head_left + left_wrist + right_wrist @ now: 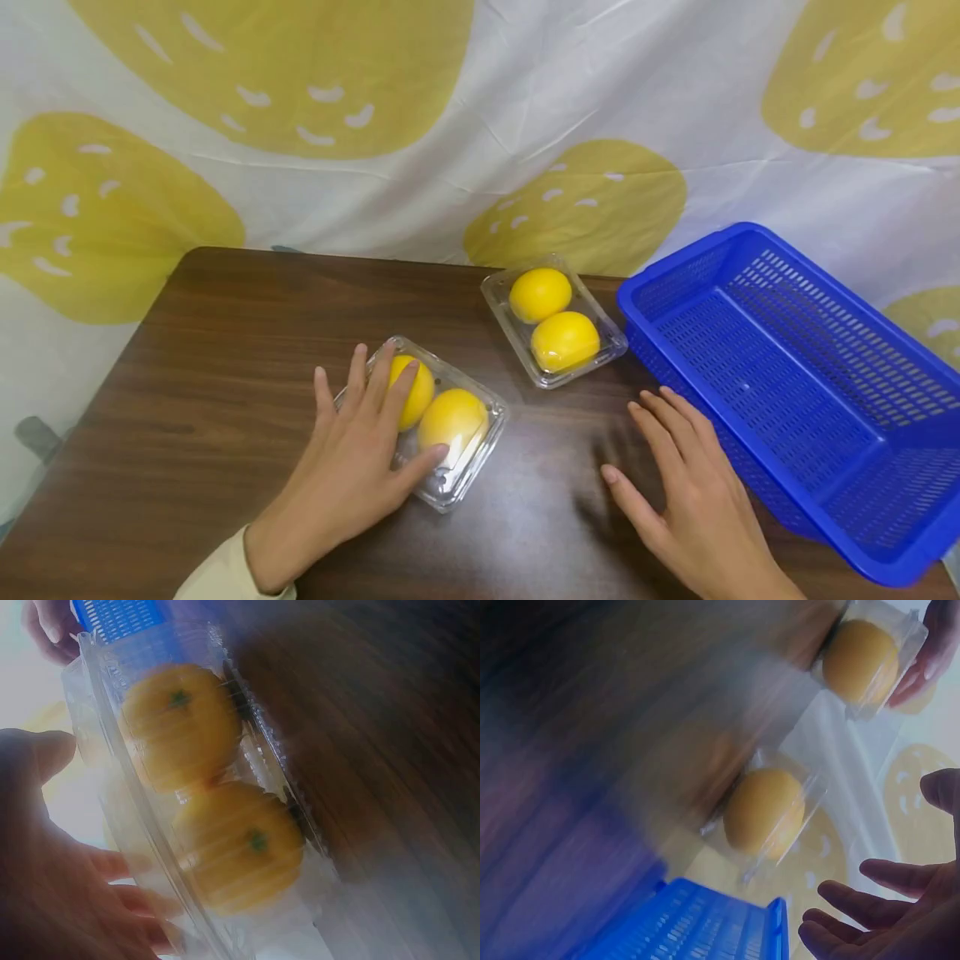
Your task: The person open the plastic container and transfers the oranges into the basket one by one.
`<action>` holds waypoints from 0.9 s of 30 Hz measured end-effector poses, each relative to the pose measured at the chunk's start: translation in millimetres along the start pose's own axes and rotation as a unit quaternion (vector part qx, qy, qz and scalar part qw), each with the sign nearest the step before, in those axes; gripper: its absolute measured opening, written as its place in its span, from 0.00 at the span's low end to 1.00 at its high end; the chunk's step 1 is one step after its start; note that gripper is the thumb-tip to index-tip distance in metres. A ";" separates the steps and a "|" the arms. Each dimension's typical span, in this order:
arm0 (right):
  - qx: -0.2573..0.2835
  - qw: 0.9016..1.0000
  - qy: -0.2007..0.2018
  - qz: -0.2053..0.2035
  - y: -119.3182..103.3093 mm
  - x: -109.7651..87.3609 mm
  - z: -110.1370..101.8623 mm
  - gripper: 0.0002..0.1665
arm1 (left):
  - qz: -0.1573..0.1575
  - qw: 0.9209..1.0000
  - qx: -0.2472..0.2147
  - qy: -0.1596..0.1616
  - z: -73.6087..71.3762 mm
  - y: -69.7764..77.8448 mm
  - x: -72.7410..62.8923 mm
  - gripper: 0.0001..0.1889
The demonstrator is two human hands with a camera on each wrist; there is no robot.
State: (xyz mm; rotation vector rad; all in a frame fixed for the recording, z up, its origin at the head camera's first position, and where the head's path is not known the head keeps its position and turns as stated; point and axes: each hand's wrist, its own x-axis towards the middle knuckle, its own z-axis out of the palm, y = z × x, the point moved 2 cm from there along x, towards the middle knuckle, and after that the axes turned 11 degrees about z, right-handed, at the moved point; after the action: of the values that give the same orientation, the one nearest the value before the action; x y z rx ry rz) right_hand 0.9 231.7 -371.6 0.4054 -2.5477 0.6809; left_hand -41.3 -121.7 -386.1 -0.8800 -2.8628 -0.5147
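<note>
My left hand [360, 454] lies over the near clear plastic clamshell box [487, 442], fingers spread and fairly straight, thumb along its near side. Inside that box are two round yellow fruits [453, 423], partly covered by the hand. In the left wrist view, a green stem spot shows on each fruit [238, 847], and the fingers are right at the lid's edge. My right hand [693, 492] hovers over the table beside the blue basket [757, 392], fingers extended and holding nothing. A second clamshell box [551, 383] with two yellow fruits [566, 342] sits farther back.
The perforated blue basket stands at the right, its left corner close to the far box. All of this is on a dark brown wooden table [225, 333]. Behind its far edge hangs a white cloth [540, 83] with big yellow shapes.
</note>
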 end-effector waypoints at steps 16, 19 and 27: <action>0.008 0.999 -0.039 -0.013 -16.3 -9.5 31.5 0.43 | 0.039 0.996 0.076 -0.002 11.5 22.0 19.6 0.50; 0.008 0.999 -0.043 -0.014 -18.4 -9.9 35.8 0.43 | 0.045 0.995 0.090 0.001 14.2 27.7 23.1 0.49; 0.001 0.998 -0.067 -0.004 -23.3 -10.1 41.3 0.44 | 0.066 0.990 0.121 0.007 21.8 37.2 25.1 0.47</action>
State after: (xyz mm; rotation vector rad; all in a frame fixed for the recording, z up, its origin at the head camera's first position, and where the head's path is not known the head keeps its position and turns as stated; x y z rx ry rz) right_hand 3.6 192.0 -399.2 0.4763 -2.6690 0.6734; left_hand -41.1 -72.0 -390.9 -1.0069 -2.7512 -0.1534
